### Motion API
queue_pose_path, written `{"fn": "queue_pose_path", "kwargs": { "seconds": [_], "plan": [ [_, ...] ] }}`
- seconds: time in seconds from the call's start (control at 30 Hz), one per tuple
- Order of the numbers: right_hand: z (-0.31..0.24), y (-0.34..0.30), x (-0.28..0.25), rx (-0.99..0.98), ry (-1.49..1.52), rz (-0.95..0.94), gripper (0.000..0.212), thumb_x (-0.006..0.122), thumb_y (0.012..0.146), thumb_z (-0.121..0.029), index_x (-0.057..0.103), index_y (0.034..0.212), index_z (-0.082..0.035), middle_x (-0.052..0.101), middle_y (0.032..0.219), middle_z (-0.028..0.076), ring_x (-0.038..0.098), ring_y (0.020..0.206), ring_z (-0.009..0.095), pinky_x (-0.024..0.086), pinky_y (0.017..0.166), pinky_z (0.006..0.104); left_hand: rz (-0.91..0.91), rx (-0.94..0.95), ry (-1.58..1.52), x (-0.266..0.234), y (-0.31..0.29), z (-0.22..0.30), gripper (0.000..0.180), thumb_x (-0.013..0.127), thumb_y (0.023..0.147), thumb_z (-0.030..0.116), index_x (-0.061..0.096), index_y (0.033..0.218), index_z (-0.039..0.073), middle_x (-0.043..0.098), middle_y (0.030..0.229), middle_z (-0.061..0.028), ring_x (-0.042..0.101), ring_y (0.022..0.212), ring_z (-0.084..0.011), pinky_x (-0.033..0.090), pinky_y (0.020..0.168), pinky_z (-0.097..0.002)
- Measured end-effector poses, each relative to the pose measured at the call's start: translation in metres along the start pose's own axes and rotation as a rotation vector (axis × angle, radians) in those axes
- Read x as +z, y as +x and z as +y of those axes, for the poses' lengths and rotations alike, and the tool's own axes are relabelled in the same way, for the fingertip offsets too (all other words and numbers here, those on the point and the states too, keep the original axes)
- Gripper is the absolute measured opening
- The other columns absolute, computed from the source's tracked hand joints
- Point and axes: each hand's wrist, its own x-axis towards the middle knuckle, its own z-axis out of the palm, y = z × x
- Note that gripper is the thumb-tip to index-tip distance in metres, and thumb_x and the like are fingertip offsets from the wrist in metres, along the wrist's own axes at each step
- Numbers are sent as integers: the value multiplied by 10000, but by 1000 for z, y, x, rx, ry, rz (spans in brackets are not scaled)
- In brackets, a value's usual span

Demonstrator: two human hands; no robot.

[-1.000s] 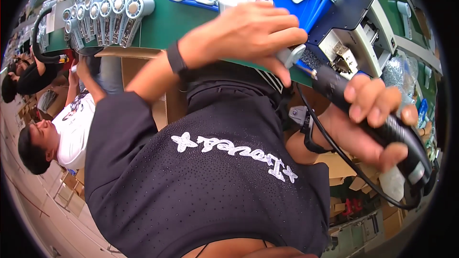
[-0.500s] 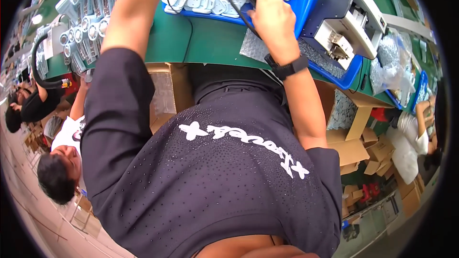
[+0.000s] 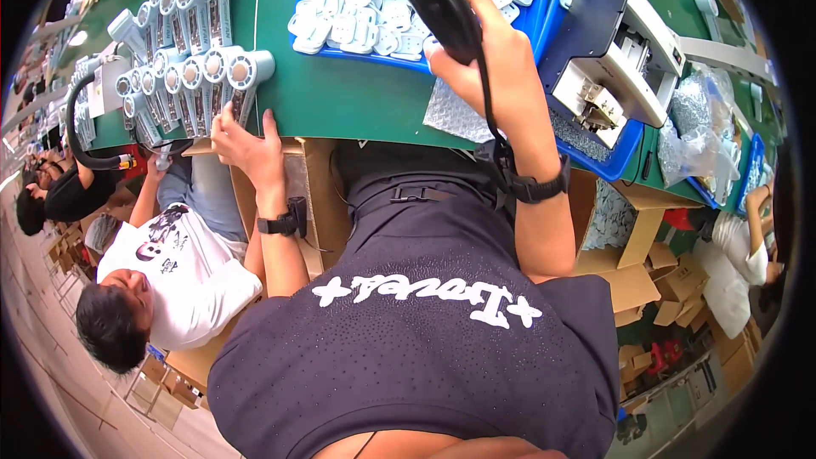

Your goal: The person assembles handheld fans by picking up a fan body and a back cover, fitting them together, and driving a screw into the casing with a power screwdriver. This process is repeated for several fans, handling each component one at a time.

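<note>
My right hand (image 3: 501, 68) is closed around a black corded electric screwdriver (image 3: 442, 8), its cord running down past my wrist. The tool is over the near part of a blue tray (image 3: 399, 58) heaped with light-blue flat plastic covers (image 3: 357, 4). At the table's near edge on the left, my left hand (image 3: 251, 151) has its fingers apart and holds nothing. Its fingertips are by the handle of the nearest light-blue round-headed housing (image 3: 249, 72), perhaps touching it. Several such housings (image 3: 204, 0) stand in rows, with inner parts showing in their handles.
A dark-and-white machine (image 3: 612, 76) stands in a blue tray of small metal pieces at right. Bubble wrap (image 3: 455, 110) lies between. A black curved hose (image 3: 72, 110) arches at far left. A co-worker in a white shirt (image 3: 187, 280) sits on my left; open cardboard boxes (image 3: 612, 276) are below the table.
My left arm has come back from its far reach to the near edge beside the housings. My right hand has drawn the screwdriver closer and tilted it; it shows more fully.
</note>
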Motion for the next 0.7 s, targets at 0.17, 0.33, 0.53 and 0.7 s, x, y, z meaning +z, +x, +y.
{"fn": "queue_pose_path", "kwargs": {
  "seconds": [0.17, 0.33, 0.53, 0.7],
  "plan": [
    [-15, -33, 0, 49, 316, -44, 608, 763, 762, -52, 496, 1307, -16, 668, 865, 79, 642, 771, 141, 518, 709, 291, -138, 160, 38, 1, 25, -38, 515, 755, 779, 170, 567, 1249, 72, 569, 1173, -159, 556, 1091, -328, 400, 991, -442],
    [-6, -68, 7, 32, 509, 32, 732, 800, 758, -37, 435, 1391, -9, 646, 905, 24, 613, 779, 106, 508, 698, 272, -281, 260, -71, -26, 32, -40, 512, 773, 768, 169, 578, 1228, 55, 599, 1097, -145, 590, 1025, -314, 431, 956, -413],
    [5, -96, 2, 185, 783, 1, 836, 842, 761, -80, 374, 1448, 3, 628, 1053, 45, 596, 920, 104, 498, 776, 263, 58, 286, -721, -49, 22, 75, 547, 870, 744, 238, 520, 1123, 57, 607, 992, -94, 608, 941, -230, 478, 844, -388],
    [-3, -106, -22, 301, 923, -59, 795, 842, 775, -83, 399, 1430, 2, 579, 1190, 41, 568, 1036, 123, 485, 874, 283, -592, 28, -1683, -23, 2, 172, 1022, 882, 589, 555, 274, 1238, 51, 586, 977, -115, 618, 846, -218, 517, 714, -348]
  ]
}}
